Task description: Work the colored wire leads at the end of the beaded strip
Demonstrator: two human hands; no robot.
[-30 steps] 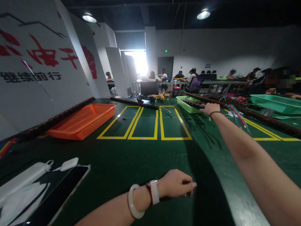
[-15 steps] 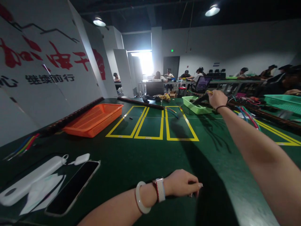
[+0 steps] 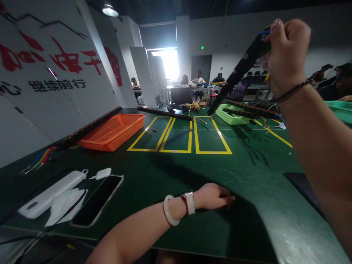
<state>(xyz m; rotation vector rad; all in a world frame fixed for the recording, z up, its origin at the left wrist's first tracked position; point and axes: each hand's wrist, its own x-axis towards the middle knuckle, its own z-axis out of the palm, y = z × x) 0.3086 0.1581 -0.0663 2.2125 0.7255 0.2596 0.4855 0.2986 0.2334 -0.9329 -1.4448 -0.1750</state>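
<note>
While the right hand point(image 3: 290, 51) grips a black strip point(image 3: 242, 66), the left hand point(image 3: 211, 196) rests loosely, its hold unclear.
Dark strips point(image 3: 239, 112) overhang a green basket point(image 3: 231, 119).

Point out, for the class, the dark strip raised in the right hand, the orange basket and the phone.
Dark strip point(image 3: 240, 72): head view, middle of its length.
Orange basket point(image 3: 124, 134): head view, side wall.
Phone point(image 3: 97, 201): head view, dark screen.

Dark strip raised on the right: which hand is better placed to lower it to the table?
Probably the right hand: it grips the dark strip by its upper end. The left hand is low by the table, apart from it.
</note>
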